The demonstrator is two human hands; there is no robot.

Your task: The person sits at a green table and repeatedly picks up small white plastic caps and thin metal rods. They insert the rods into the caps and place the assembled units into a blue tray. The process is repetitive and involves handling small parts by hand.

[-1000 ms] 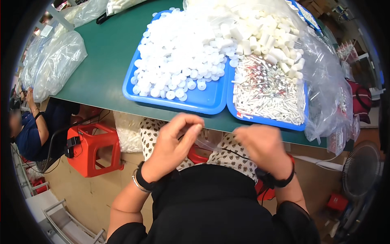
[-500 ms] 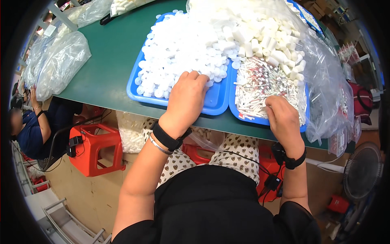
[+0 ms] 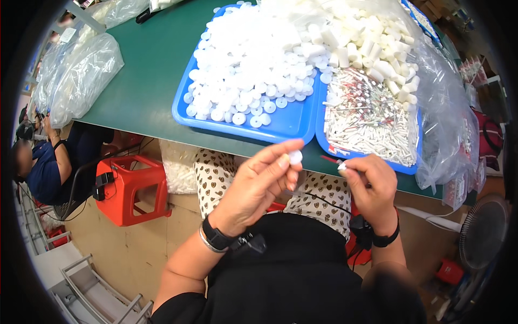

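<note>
My left hand (image 3: 259,186) pinches a small white round cap (image 3: 295,156) between thumb and fingertips, in front of the table edge. My right hand (image 3: 372,186) grips a thin white stick with a red tip (image 3: 333,162), its end pointing toward the cap. The two hands are close together over my lap. A blue tray (image 3: 280,125) heaped with white caps (image 3: 253,70) lies on the green table. Beside it, a second blue tray (image 3: 324,144) holds a pile of thin white and red sticks (image 3: 367,121).
White cylinders (image 3: 367,48) lie heaped at the back of the trays. Clear plastic bags (image 3: 81,75) sit at the table's left, another bag (image 3: 448,124) at the right. A red stool (image 3: 127,189) stands below, a seated person (image 3: 48,162) to the left, a fan (image 3: 483,232) at right.
Both hands have drawn back from the trays toward my lap. The left hand now carries a white cap and the right a thin stick.
</note>
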